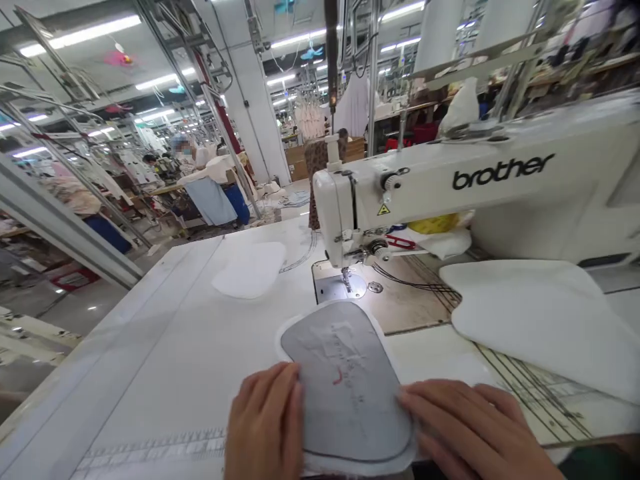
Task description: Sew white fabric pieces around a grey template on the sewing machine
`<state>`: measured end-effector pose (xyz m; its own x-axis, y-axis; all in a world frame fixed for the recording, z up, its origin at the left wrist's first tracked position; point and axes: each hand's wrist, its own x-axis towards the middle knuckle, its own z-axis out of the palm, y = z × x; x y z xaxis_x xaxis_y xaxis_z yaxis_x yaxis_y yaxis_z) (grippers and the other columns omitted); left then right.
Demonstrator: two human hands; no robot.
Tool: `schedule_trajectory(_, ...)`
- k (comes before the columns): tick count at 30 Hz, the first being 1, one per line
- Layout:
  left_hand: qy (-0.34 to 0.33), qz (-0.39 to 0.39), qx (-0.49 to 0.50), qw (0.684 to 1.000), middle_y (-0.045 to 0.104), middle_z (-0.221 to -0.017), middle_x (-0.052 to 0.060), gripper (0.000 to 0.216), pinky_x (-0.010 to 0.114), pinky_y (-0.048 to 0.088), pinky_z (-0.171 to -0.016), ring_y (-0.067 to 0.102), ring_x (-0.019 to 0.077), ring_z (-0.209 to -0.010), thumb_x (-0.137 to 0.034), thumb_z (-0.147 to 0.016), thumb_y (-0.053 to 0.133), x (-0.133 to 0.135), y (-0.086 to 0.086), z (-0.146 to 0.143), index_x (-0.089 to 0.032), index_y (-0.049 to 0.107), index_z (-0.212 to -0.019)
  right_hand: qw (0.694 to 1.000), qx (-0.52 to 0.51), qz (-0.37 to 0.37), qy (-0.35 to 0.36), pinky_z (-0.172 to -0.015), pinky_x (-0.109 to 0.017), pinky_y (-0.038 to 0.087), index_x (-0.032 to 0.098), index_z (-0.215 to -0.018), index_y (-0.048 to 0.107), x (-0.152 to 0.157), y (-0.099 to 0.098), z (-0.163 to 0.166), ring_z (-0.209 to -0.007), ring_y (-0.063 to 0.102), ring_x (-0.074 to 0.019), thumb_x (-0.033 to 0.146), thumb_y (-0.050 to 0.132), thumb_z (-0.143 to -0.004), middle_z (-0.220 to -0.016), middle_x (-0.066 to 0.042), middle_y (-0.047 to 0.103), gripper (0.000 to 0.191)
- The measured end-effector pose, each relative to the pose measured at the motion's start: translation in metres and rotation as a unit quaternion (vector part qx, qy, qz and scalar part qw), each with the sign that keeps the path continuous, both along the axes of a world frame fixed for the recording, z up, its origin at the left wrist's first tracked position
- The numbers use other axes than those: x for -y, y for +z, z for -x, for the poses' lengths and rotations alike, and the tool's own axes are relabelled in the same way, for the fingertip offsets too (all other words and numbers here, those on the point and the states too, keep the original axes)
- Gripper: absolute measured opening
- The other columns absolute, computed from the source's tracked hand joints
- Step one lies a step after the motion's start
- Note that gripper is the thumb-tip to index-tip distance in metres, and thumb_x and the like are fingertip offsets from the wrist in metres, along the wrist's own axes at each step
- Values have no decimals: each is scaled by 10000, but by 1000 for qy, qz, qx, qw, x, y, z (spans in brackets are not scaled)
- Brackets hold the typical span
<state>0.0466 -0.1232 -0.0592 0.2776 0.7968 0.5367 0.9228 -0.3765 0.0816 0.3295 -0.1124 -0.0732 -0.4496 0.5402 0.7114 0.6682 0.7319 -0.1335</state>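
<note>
A grey-and-white fabric piece (350, 387) lies in front of the sewing machine, its grey rounded panel bordered by a white edge, with faint writing and a small red curved mark. My left hand (267, 420) grips its left edge, fingers together and bent. At the right edge, my right hand (475, 427) holds the piece between fingertips and thumb; the thumb is partly hidden and slightly blurred. Just beyond the top edge are the lit needle plate (340, 283) and the presser foot (346, 277) of the white "brother" sewing machine (430, 187).
A white rounded piece (250, 270) lies left of the needle; a larger white piece (540, 320) lies at right. Red-handled snips (400, 242) rest under the machine arm. A ruler strip (155, 450) runs along the near table. Beyond, another person (187, 150) sits among workstations.
</note>
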Motion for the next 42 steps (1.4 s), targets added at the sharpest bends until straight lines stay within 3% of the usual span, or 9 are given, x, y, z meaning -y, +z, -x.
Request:
schedule_trajectory(6,60,-5,114,992,722,-1048,17,216,328,536,-789,646,204,-945,-262,-964,465,17,-16,6,-262,601,-1133,976,-63,203,-34,-712,-305,532,245,-1108,625,-22,29,13,-819,683,-174,264,443,-973,-975,-20,726,228)
schedule_trajectory(12,73,23,155,985,731,-1043,1,245,334,485,-825,637,209,-980,-265,-975,447,25,-17,3,-278,588,-1175,911,-102,398,-34,-662,-306,552,229,-1063,667,-40,39,11,-808,695,-208,460,444,-955,-898,-36,730,339)
schedule_trajectory(17,72,9,140,988,731,-1045,4,275,329,443,-842,629,203,-973,-200,-961,472,27,-20,2,-259,555,-1217,881,-114,457,-44,-570,-313,509,240,-1013,684,-53,33,8,-690,665,-212,520,467,-913,-757,-12,703,367)
schedule_trajectory(20,67,-4,132,989,730,-1033,7,299,323,426,-845,625,201,-966,-152,-953,468,28,-21,1,-251,555,-1222,843,-139,520,-14,-648,-346,519,223,-1020,692,-61,32,8,-779,679,-238,536,476,-893,-819,-26,723,401)
schedule_trajectory(24,51,-20,120,991,724,-1031,19,329,313,407,-867,610,199,-981,-119,-949,467,27,-22,3,-226,545,-1250,781,-146,607,-14,-792,-363,482,213,-965,715,-65,46,12,-954,665,-275,577,557,-817,-957,-42,740,423)
schedule_trajectory(31,39,-57,107,992,726,-1035,38,346,313,398,-874,609,193,-956,-89,-932,468,25,-27,4,-206,548,-1247,750,-164,637,-74,-753,-312,427,226,-861,729,-59,68,24,-878,630,-234,591,591,-757,-893,-26,733,404)
schedule_trajectory(37,35,-71,97,992,732,-1028,41,355,310,394,-870,607,189,-942,-76,-923,455,24,-26,3,-190,554,-1244,743,-139,651,-68,-512,-262,317,210,-694,626,-71,64,26,-550,458,-121,565,649,-701,-630,14,570,356)
schedule_trajectory(40,33,-78,96,992,742,-1019,30,365,312,392,-864,615,187,-936,-59,-919,447,24,-27,3,-193,557,-1240,719,-136,678,-69,-433,-231,218,199,-720,604,-77,59,26,-481,398,-87,618,666,-659,-588,31,506,428)
schedule_trajectory(42,34,-79,101,991,742,-1022,32,368,315,396,-861,617,191,-941,-62,-921,447,24,-28,3,-194,557,-1245,722,-123,677,-77,-409,-219,169,194,-758,615,-79,56,26,-441,366,-74,667,638,-663,-546,42,470,482)
